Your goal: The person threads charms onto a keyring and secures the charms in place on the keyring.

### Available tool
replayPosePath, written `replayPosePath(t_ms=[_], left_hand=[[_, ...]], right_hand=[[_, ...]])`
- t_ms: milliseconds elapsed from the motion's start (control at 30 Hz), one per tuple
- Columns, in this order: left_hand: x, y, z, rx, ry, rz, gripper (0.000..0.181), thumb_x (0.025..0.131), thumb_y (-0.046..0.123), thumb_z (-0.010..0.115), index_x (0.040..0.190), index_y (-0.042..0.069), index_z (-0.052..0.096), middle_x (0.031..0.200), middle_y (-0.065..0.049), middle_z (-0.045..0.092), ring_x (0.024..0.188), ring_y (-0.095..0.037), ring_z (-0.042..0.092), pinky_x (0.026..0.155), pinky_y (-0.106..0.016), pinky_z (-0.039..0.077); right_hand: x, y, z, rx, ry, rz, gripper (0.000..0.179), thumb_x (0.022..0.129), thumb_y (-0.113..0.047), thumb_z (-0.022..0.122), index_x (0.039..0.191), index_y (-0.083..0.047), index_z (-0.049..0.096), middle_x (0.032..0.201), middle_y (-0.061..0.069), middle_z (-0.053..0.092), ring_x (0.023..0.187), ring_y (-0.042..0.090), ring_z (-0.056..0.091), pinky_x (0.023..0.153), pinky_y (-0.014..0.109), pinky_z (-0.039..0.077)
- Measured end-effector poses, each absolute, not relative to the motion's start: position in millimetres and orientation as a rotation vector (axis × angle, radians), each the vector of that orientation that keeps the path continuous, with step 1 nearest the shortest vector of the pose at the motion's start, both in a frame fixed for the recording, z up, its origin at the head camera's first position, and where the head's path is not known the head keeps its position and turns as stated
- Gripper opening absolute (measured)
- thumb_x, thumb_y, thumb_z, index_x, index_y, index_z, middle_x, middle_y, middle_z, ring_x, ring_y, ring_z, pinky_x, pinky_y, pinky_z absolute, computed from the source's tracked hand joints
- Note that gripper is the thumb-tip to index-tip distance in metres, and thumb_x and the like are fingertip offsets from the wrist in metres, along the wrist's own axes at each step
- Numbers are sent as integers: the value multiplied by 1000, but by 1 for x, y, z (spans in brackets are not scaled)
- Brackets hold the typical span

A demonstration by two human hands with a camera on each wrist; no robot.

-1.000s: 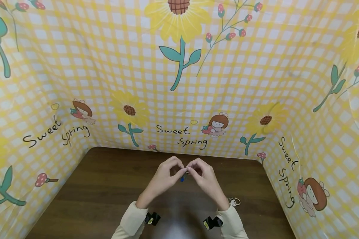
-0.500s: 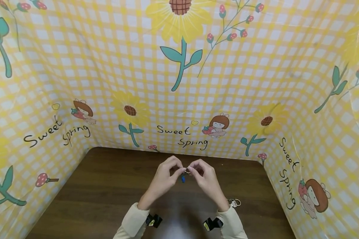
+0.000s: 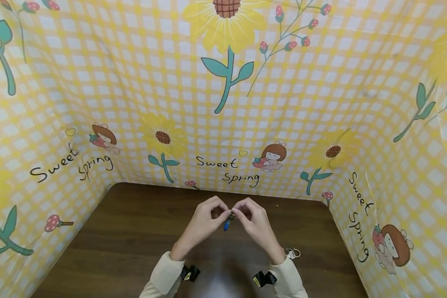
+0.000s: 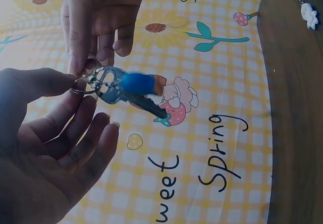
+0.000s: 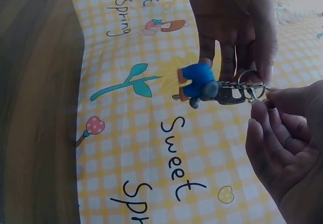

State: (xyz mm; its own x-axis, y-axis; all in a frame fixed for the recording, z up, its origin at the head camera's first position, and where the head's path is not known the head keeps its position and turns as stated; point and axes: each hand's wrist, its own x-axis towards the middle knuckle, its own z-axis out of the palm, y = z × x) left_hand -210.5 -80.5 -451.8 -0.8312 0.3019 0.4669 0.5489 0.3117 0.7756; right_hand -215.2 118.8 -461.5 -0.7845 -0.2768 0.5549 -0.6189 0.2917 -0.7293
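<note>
My left hand (image 3: 205, 221) and right hand (image 3: 256, 219) meet above the table, thumbs and fingertips close together. Between them they pinch a metal key ring (image 5: 251, 71). From it hangs a small blue figure charm (image 5: 197, 80) with a grey head and orange-brown feet, on a short chain. A key (image 4: 146, 104) with a dark head hangs beside the charm. In the left wrist view, my left thumb and index finger grip the ring's near side, with the right fingertips just above. The fingertips partly hide the ring, so its exact opening cannot be made out.
On the brown wooden table (image 3: 134, 236), a white charm (image 4: 309, 16) with a ring and a key lies near the right wrist. A yellow checked cloth (image 3: 223, 128) with flowers and lettering walls in the back and both sides.
Both hands stay nearly in place with small finger shifts. The blue charm, partly hidden before, has swung and now hangs more visibly below the fingertips.
</note>
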Motion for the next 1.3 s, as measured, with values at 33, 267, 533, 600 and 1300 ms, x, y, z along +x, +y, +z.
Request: replayPosePath(t_ms=[33, 267, 533, 600, 1300], left_hand=[[-211, -80, -452, -781, -2340, -1529, 9, 99, 5, 75, 92, 11, 72, 91, 4, 63, 76, -9, 58, 68, -25, 52], [-212, -77, -454, -778, -2339, -1529, 10, 98, 3, 76, 91, 9, 72, 91, 3, 62, 73, -10, 55, 66, -27, 51], [-212, -74, -455, -712, -2391, -1502, 9, 97, 3, 77, 91, 9, 73, 91, 3, 64, 73, -8, 56, 66, -23, 51], [-212, -73, -456, -707, -2401, -1497, 9, 97, 3, 77, 91, 9, 73, 91, 3, 64, 72, -8, 55, 65, -23, 51], [-212, -68, -459, -765, -2405, -1492, 12, 97, 1, 76, 91, 10, 71, 92, 2, 63, 71, -12, 57, 64, -24, 52]], right_hand=[[-215, 120, -461, 810, -2246, 1489, 4, 102, -2, 69, 103, -5, 70, 92, 3, 68, 76, 18, 67, 67, 27, 58], [-216, 124, -462, 788, -2279, 1467, 5, 100, -3, 72, 104, -6, 73, 94, 2, 70, 77, 12, 67, 71, 27, 59], [-215, 126, -463, 749, -2300, 1447, 6, 98, -2, 75, 100, -8, 74, 92, -1, 70, 78, 11, 67, 70, 27, 59], [-214, 126, -463, 748, -2302, 1438, 5, 99, -3, 74, 99, -8, 75, 91, -1, 70, 78, 11, 67, 70, 26, 60], [-210, 133, -461, 725, -2367, 1438, 9, 101, -12, 75, 100, -4, 75, 94, 1, 73, 81, 11, 70, 74, 33, 62]])
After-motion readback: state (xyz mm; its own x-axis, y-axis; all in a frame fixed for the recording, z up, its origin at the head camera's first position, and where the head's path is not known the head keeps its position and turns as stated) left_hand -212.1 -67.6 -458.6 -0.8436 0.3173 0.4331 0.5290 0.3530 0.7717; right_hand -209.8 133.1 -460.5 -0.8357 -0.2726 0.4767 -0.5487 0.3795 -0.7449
